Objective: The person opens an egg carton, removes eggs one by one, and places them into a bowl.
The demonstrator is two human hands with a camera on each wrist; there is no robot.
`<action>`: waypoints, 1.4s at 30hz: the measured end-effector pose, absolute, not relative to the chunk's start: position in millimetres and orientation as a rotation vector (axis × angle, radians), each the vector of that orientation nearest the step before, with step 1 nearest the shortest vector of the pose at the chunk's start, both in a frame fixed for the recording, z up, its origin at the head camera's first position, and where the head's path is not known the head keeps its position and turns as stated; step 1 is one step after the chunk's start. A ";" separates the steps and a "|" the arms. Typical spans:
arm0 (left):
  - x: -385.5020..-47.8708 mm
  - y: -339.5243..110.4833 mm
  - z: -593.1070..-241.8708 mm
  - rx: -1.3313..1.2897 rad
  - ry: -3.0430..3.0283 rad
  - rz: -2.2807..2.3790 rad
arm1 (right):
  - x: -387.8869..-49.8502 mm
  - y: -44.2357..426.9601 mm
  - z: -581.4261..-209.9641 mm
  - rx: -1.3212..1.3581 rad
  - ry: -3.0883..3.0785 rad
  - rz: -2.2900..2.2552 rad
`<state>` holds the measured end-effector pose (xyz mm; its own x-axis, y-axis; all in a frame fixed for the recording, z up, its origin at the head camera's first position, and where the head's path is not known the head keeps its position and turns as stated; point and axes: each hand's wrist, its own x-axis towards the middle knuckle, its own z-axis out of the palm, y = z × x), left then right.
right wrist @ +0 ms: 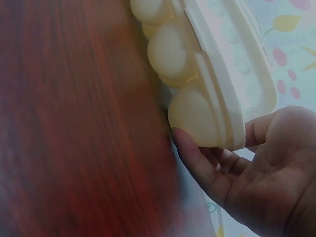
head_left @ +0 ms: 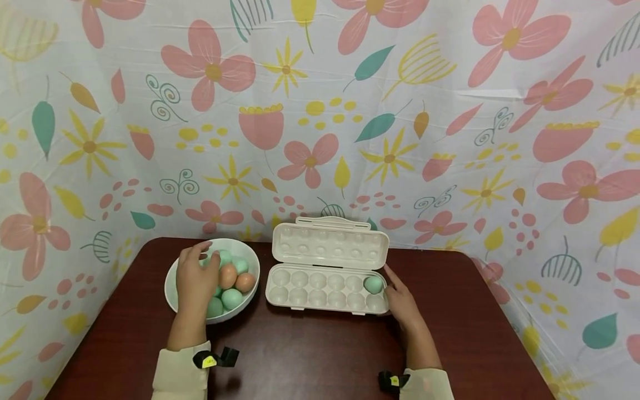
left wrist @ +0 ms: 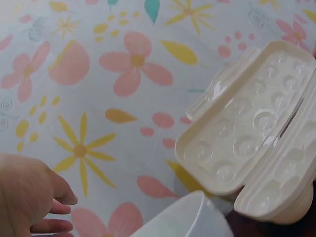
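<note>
My left hand point(head_left: 196, 278) reaches over the white bowl point(head_left: 171, 291), its fingers and thumb spread above the eggs. The bowl holds several pale green eggs point(head_left: 232, 299) and brown eggs point(head_left: 245, 282). In the left wrist view, the left hand point(left wrist: 29, 197) shows nothing between its visible fingers. An open cream egg carton point(head_left: 327, 272) lies right of the bowl, lid tilted back. One green egg point(head_left: 373, 284) sits in its back row at the right end. My right hand point(head_left: 402, 303) grips the carton's right end; the right wrist view shows the thumb point(right wrist: 190, 153) against an end cup.
Everything stands on a dark reddish-brown table point(head_left: 310, 355). A white curtain point(head_left: 320, 183) with printed flowers and leaves hangs right behind the table's back edge, close to the carton lid and bowl.
</note>
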<state>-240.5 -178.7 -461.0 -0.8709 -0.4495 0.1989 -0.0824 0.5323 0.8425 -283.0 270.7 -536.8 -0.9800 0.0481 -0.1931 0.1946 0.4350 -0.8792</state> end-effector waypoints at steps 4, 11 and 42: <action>-238.4 -170.9 -457.8 0.341 -2.388 -1.265 | -283.8 270.2 -538.1 0.219 2.519 -1.607; -238.2 -154.5 -453.1 0.239 -2.412 -1.294 | -282.3 269.9 -532.9 0.228 2.485 -1.624; -252.7 -30.3 -473.9 -0.380 -2.605 -1.269 | -282.1 270.8 -535.1 0.204 2.561 -1.563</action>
